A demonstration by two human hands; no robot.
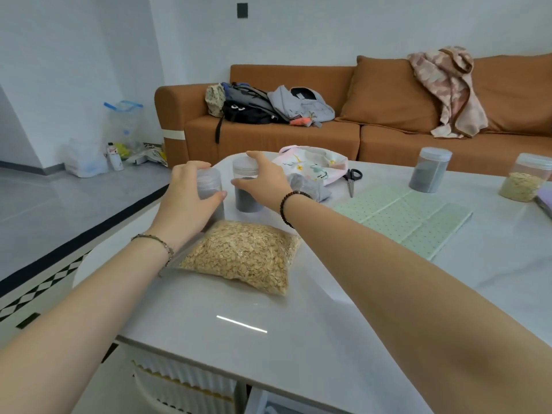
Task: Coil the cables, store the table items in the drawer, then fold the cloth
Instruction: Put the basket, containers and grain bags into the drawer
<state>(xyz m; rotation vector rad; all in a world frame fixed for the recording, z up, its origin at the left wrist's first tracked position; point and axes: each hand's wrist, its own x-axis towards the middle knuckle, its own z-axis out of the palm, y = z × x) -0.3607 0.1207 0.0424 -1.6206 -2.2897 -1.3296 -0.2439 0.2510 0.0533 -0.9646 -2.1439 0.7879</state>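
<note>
Two clear plastic jars with dark grey contents stand side by side at the far left of the white table (pixel 298 324). My left hand (pixel 185 195) grips the left jar (pixel 210 186), fingers curled round its lid and side. My right hand (pixel 263 180) curls over the right jar (pixel 248 189), thumb on its side. In front of them lies a sealed clear bag of oats (pixel 242 255). A green dotted cloth (pixel 409 216) lies unfolded on the right. No cable is in view.
Scissors (pixel 351 179) and a pink printed bag (pixel 313 164) lie behind the jars. Another dark jar (pixel 430 170) and an oat jar (pixel 525 180) stand at the far right. A brown sofa (pixel 268 135) stands behind the table. Part of a white cabinet front (pixel 185 386) shows under the table's near edge.
</note>
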